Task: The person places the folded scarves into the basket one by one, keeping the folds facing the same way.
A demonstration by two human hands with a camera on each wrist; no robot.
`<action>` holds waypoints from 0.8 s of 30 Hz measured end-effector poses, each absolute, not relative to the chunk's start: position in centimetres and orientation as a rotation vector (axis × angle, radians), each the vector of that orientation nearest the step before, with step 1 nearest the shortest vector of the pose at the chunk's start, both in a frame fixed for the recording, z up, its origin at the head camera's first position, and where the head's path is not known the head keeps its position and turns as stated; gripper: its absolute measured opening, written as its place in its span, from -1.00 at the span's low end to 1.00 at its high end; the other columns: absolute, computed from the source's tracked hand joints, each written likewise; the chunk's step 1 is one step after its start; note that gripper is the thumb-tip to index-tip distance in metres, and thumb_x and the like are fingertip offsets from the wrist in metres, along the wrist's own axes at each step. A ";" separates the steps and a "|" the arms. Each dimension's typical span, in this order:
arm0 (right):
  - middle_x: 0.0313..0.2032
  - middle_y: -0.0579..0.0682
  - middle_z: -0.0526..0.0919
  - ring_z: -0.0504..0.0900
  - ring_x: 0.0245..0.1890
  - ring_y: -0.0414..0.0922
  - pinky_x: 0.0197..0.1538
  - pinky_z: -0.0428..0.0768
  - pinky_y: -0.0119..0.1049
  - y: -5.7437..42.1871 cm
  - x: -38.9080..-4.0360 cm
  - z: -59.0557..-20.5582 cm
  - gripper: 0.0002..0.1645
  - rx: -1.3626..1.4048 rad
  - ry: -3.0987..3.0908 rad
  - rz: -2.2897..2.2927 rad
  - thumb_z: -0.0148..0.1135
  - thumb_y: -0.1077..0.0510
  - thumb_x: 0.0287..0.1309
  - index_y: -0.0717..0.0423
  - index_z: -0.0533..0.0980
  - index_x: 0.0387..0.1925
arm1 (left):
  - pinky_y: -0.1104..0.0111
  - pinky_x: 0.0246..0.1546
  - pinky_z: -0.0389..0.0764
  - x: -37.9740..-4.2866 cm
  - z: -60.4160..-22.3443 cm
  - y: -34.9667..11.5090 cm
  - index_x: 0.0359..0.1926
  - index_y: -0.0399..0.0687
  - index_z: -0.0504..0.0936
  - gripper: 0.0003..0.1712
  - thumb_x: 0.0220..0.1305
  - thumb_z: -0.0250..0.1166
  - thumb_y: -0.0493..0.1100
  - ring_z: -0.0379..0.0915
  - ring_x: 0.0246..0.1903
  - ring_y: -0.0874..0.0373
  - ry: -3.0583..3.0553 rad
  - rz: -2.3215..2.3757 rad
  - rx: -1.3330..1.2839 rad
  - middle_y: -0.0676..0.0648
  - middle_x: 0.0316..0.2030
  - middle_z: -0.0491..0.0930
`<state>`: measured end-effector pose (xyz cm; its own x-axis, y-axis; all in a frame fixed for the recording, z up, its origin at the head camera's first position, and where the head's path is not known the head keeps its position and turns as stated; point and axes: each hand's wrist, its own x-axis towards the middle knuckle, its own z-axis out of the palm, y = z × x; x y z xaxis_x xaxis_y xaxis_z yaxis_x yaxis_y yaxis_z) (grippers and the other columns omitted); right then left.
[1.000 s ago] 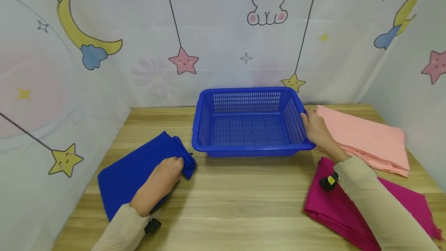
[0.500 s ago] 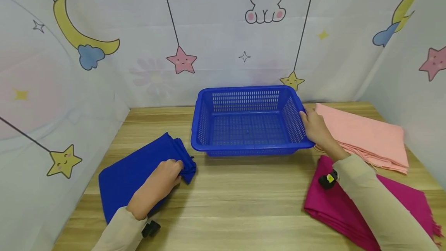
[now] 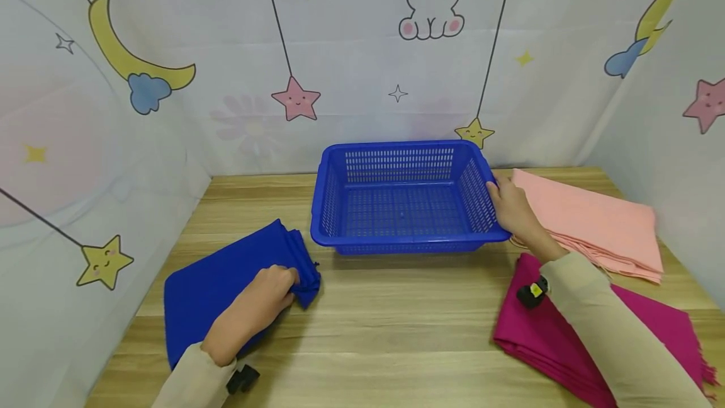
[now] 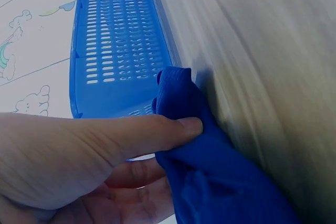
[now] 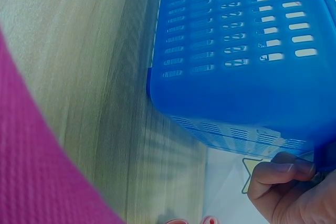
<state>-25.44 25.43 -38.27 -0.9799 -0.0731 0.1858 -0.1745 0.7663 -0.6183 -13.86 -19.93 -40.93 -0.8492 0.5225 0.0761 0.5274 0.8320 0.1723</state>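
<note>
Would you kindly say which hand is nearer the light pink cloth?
Right. The right hand, holding the basket, is beside the light pink cloth; the left hand pinches the blue cloth across the table.

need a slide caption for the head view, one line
The left hand grips a folded blue cloth while the right hand holds a blue basket by its rim.

White printed backdrop point(image 3: 351, 49) — wood-grain table point(image 3: 391, 320)

No lettering, label, brand name, number or sign can be read in any of the 3 views, head, left wrist or right wrist.
</note>
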 end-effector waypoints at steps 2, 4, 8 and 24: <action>0.11 0.59 0.43 0.46 0.10 0.45 0.18 0.38 0.32 25.4 -25.3 -38.2 -0.41 0.197 -2.804 1.010 -0.30 0.14 0.60 0.58 0.15 0.36 | 0.25 -0.53 0.50 -13.7 -40.9 -19.9 -0.50 -0.15 0.50 -0.71 0.05 0.43 -0.51 0.49 -0.51 0.09 -2.992 -0.308 -0.859 -0.02 -0.60 0.43; 0.11 0.59 0.43 0.47 0.10 0.45 0.18 0.38 0.32 25.4 -25.3 -38.2 -0.41 0.199 -2.798 1.010 -0.30 0.14 0.60 0.58 0.16 0.36 | 0.22 -0.50 0.54 -13.5 -40.9 -19.8 -0.47 -0.18 0.52 -0.74 0.05 0.44 -0.50 0.53 -0.48 0.03 -3.008 -0.317 -0.851 -0.04 -0.58 0.47; 0.10 0.59 0.44 0.47 0.09 0.45 0.17 0.39 0.33 25.3 -25.3 -38.2 -0.42 0.206 -2.790 1.011 -0.29 0.15 0.59 0.57 0.17 0.35 | 0.16 -0.45 0.59 -13.1 -40.7 -19.6 -0.43 -0.21 0.55 -0.76 0.05 0.46 -0.49 0.57 -0.43 -0.04 -3.017 -0.309 -0.852 -0.08 -0.53 0.51; 0.06 0.61 0.46 0.49 0.04 0.46 0.11 0.42 0.34 25.4 -25.6 -38.2 -0.42 0.233 -2.793 0.998 -0.28 0.15 0.59 0.61 0.17 0.34 | 0.19 -0.32 0.66 -11.2 -40.1 -19.2 -0.32 -0.27 0.66 -0.82 0.05 0.43 -0.51 0.63 -0.32 -0.05 -3.034 -0.283 -0.880 -0.15 -0.38 0.63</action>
